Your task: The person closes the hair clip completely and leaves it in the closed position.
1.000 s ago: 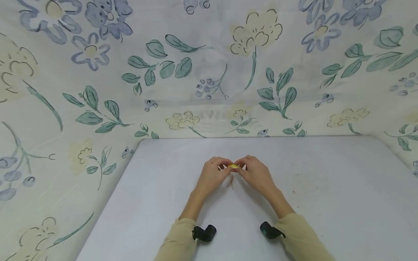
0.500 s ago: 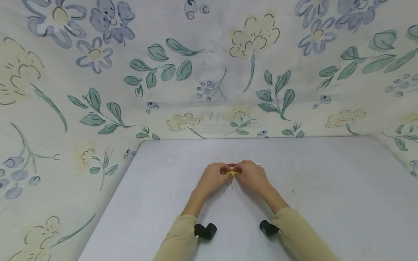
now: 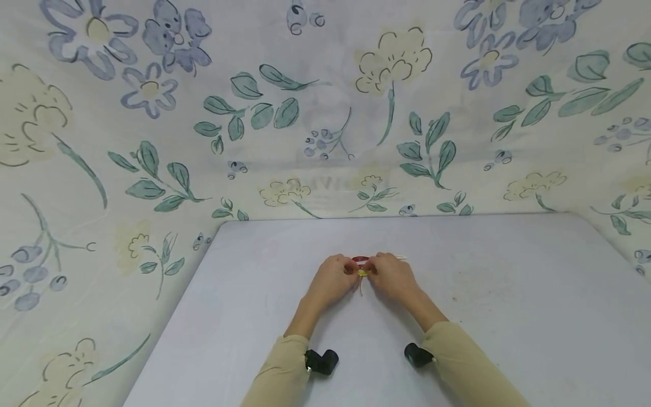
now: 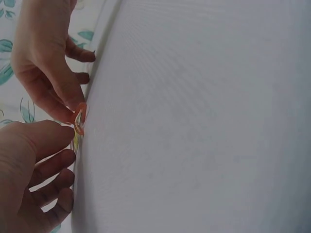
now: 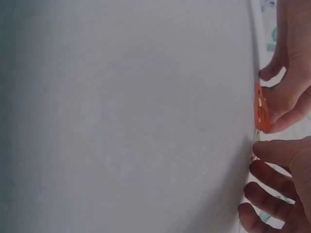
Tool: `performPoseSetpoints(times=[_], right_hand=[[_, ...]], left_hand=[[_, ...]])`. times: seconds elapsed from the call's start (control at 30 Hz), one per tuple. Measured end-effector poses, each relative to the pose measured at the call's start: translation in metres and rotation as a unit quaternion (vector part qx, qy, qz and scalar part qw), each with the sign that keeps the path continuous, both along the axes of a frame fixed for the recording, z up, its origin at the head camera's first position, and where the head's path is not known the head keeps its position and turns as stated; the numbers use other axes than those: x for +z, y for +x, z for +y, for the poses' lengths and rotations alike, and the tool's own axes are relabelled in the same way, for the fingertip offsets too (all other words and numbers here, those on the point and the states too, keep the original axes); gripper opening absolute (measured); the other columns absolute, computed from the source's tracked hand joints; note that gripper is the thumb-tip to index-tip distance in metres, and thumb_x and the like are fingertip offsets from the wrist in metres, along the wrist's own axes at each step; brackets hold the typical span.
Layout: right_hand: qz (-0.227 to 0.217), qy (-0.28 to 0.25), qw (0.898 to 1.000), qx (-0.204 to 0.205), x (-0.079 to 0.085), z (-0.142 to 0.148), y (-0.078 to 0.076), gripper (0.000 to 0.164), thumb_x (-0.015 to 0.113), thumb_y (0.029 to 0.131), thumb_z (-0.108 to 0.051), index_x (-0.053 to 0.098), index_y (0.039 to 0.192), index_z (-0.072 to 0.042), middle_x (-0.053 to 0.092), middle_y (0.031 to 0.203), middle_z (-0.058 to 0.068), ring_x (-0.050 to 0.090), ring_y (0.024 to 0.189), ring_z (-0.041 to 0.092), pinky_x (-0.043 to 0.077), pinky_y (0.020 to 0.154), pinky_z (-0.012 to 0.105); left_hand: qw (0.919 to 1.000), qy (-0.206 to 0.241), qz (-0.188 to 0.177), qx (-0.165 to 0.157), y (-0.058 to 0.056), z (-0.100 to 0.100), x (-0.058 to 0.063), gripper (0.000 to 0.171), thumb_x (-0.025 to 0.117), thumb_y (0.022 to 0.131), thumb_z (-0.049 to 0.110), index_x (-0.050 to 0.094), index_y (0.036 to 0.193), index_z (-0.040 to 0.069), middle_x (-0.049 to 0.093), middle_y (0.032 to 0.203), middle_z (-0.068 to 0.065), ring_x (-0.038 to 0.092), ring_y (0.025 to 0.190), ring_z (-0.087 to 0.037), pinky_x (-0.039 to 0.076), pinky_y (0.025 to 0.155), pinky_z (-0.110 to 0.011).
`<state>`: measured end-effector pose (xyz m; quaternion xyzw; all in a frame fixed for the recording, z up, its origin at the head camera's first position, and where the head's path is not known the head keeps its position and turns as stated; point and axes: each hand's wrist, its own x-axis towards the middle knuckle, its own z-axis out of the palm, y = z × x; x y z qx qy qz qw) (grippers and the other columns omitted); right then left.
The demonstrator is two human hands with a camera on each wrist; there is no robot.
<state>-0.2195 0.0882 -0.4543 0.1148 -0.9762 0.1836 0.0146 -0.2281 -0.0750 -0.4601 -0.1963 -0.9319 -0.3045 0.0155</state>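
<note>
In the head view my left hand (image 3: 333, 279) and right hand (image 3: 393, 277) meet fingertip to fingertip over the table. Between them are a small yellow piece (image 3: 363, 273) and, just beyond it, a dark red piece (image 3: 360, 259) with white. An orange snap hair clip (image 5: 262, 109) with slots lies against the left hand's fingers in the right wrist view. At the right hand's fingertips in the left wrist view, an orange loop (image 4: 79, 119) shows beside yellow. Both hands pinch at this small cluster; their fingertips hide how the pieces join. Thin brown strands (image 3: 361, 289) hang toward me.
A thin white strip (image 3: 400, 258) lies behind the right hand. The white table (image 3: 244, 294) reaches back to a flower-printed cloth (image 3: 325, 113). Small specks (image 3: 454, 298) dot the table to the right. Black wrist cameras (image 3: 322, 362) sit at both sleeves.
Both hands have come slightly lower in the head view, toward me. The yellow piece has moved with them, and the dark red piece and white strip now show behind it.
</note>
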Motion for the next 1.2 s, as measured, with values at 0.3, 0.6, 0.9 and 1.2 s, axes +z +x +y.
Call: performPoseSetpoints(times=[0.3,0.6,0.9,1.2], right_hand=[[-0.004,-0.017,1.0,0.003,0.001,0.002,0.002,0.013,0.074,0.087,-0.012,0.074,0.1,-0.011,0.063,0.087,0.0,0.055,0.082,0.016,0.051,0.076,0.035],[-0.002,-0.06,0.998,-0.001,0.001,0.003,0.009,0.014,0.075,0.087,-0.013,0.073,0.101,-0.011,0.064,0.09,0.0,0.059,0.085,0.017,0.052,0.079,0.036],[0.004,-0.138,0.99,-0.009,-0.001,0.004,0.013,0.016,0.073,0.087,-0.011,0.074,0.103,-0.012,0.068,0.098,0.001,0.062,0.098,0.021,0.053,0.086,0.04],[0.001,-0.168,0.985,0.029,-0.004,0.002,0.014,0.02,0.072,0.086,-0.004,0.075,0.104,-0.011,0.07,0.102,0.004,0.061,0.102,0.023,0.051,0.089,0.044]], left_hand=[[1.0,0.008,-0.003,0.005,0.003,0.0,0.001,0.014,0.072,0.086,0.016,0.072,0.096,0.007,0.065,0.091,-0.002,0.058,0.089,-0.018,0.048,0.082,-0.036],[0.9988,0.045,-0.014,0.014,0.009,-0.004,0.002,0.016,0.072,0.085,0.016,0.071,0.099,0.008,0.065,0.093,-0.003,0.058,0.089,-0.018,0.049,0.078,-0.035],[0.9963,0.079,-0.018,0.029,0.017,-0.008,0.0,0.023,0.07,0.087,0.019,0.07,0.106,0.007,0.066,0.098,-0.004,0.057,0.091,-0.017,0.048,0.079,-0.033],[0.9941,0.095,-0.025,0.045,0.031,-0.011,-0.003,0.027,0.074,0.083,0.021,0.071,0.105,0.007,0.066,0.101,-0.006,0.055,0.095,-0.02,0.046,0.083,-0.037]])
